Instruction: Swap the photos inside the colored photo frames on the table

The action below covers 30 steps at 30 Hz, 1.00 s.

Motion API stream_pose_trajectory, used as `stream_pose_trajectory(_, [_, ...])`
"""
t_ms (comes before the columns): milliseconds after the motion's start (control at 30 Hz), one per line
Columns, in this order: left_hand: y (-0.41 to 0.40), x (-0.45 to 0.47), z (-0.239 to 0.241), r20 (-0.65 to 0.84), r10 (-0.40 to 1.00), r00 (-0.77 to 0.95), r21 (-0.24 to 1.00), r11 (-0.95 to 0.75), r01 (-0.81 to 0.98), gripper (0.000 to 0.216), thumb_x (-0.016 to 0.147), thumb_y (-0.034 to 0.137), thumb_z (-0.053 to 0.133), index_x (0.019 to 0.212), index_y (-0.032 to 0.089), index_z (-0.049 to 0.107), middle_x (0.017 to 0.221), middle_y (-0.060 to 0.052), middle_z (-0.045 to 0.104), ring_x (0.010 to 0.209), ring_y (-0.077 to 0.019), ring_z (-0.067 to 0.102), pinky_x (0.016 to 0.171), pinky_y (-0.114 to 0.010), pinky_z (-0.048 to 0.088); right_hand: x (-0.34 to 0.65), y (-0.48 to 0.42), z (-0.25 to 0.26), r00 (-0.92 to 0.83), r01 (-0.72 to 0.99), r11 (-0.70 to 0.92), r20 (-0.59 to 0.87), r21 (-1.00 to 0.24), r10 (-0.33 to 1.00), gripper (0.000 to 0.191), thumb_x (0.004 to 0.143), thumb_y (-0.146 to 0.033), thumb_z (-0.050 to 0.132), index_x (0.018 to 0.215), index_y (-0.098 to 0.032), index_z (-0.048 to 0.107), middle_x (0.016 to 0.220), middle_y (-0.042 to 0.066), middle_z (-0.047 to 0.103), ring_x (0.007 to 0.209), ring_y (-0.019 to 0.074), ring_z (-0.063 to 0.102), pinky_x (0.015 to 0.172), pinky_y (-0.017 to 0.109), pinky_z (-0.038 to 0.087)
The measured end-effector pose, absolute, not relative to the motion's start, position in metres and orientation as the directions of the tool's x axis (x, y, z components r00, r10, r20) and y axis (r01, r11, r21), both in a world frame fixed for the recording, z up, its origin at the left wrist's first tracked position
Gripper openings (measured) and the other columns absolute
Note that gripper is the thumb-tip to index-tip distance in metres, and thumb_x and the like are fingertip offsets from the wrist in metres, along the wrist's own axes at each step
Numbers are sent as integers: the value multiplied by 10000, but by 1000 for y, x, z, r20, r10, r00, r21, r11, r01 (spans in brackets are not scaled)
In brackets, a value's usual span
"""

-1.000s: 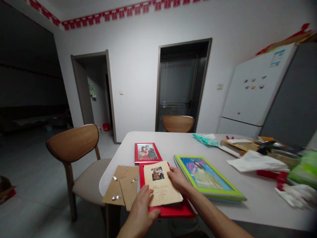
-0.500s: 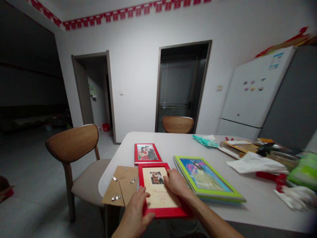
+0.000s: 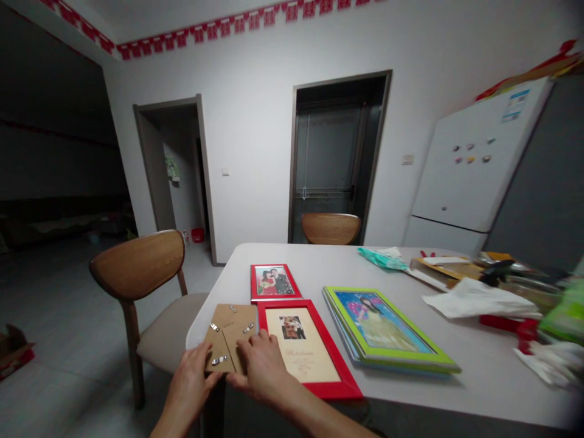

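The brown picture frame backing board (image 3: 228, 322) lies at the table's near left corner, with several small metal clips on its face. My left hand (image 3: 191, 380) is closed on its left near edge. My right hand (image 3: 263, 368) grips its right near side, fingers on top and thumb at the front edge. Just right of the board lies a red picture frame (image 3: 325, 347) holding a cream sheet with a small photo; my right forearm passes over its near left corner. Behind it sits a smaller red frame (image 3: 274, 283) with a picture of a couple.
Green-edged frames (image 3: 392, 328) are stacked on the white table (image 3: 314, 261). At the right are a teal packet (image 3: 381, 258), white paper (image 3: 479, 299), an opened carton (image 3: 442, 267) and white gloves (image 3: 550, 362). A wooden chair (image 3: 141, 264) stands left, another (image 3: 331, 229) behind.
Both hands have left the larger red frame and moved left to the backing board, which they now hold at its near end. The view has shifted slightly.
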<state>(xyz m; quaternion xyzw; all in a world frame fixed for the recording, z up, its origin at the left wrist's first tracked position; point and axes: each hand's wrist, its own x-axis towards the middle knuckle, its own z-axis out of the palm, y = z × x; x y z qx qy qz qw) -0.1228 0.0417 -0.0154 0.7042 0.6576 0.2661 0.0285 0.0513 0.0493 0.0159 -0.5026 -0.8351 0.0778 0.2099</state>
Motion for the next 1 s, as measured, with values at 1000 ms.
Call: stream_pose_trajectory(1000, [34,-1,8,258,927,273,569,-374,732,354,609,232,616,956,178,569,1129,-90,543,1060,-242,467,932,-377,337,187,35,18,-190,723,364,337,-588,922,287,589,-168,483,853,-188,596,921,64,536,856,174,509,782,286,397])
